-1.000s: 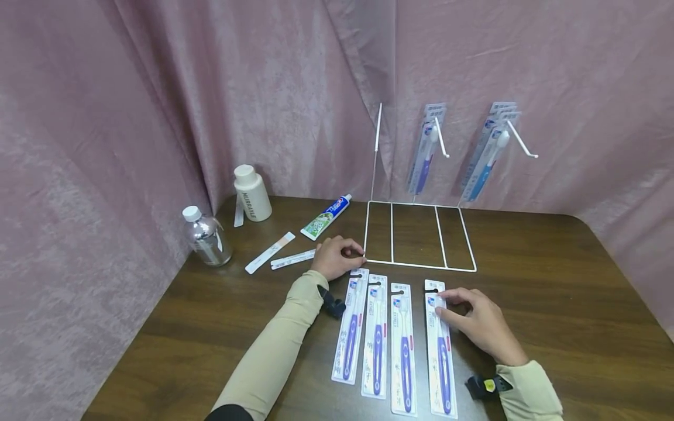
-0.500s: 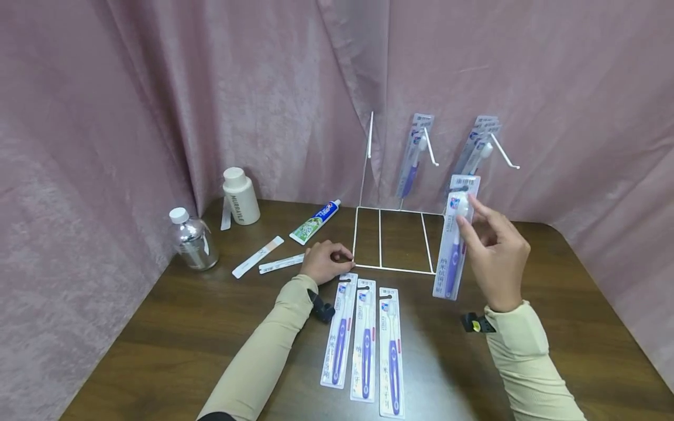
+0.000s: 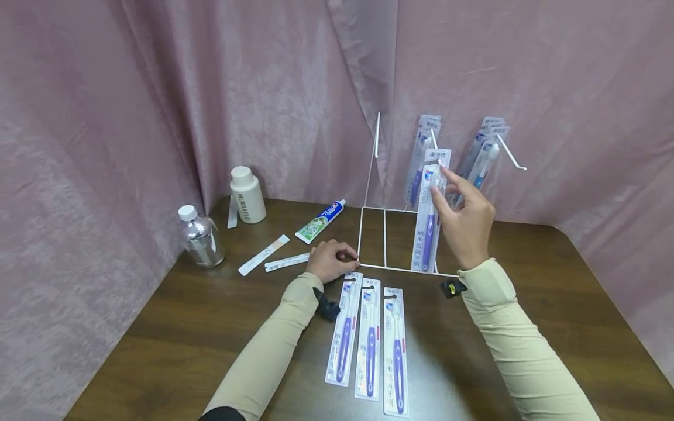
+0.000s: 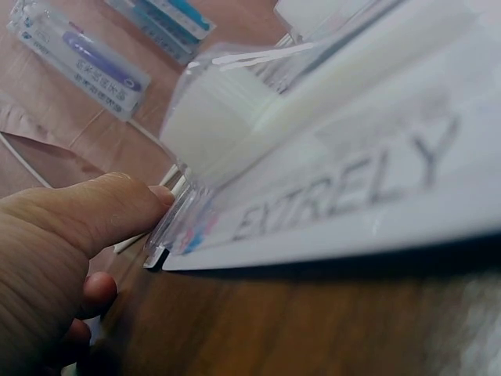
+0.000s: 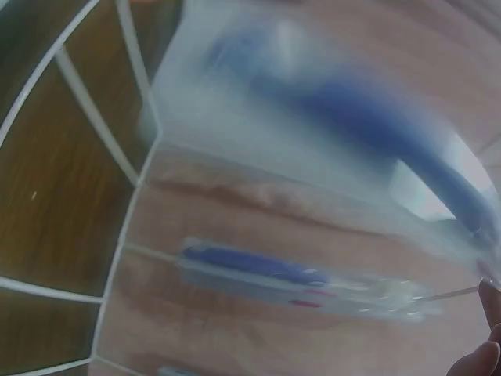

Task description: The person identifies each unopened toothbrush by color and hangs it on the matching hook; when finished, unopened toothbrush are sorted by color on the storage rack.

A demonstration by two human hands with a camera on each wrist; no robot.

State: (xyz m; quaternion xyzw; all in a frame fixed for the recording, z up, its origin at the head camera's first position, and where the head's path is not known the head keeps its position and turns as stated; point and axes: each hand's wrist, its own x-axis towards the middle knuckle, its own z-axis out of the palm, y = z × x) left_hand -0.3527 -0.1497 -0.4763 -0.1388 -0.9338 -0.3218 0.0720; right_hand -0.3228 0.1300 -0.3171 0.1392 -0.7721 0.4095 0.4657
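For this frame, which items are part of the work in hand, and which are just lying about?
In hand:
right hand pinching a purple toothbrush in a clear blister pack
white wire rack with hooks
left hand at the rack's base
three packaged purple toothbrushes lying flat

Lying about:
toothpaste tube
white bottle
clear water bottle
two thin white sachets

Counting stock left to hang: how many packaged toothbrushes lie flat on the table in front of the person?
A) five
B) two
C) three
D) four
C: three packs lie side by side on the table; a fourth pack is held up by the right hand.
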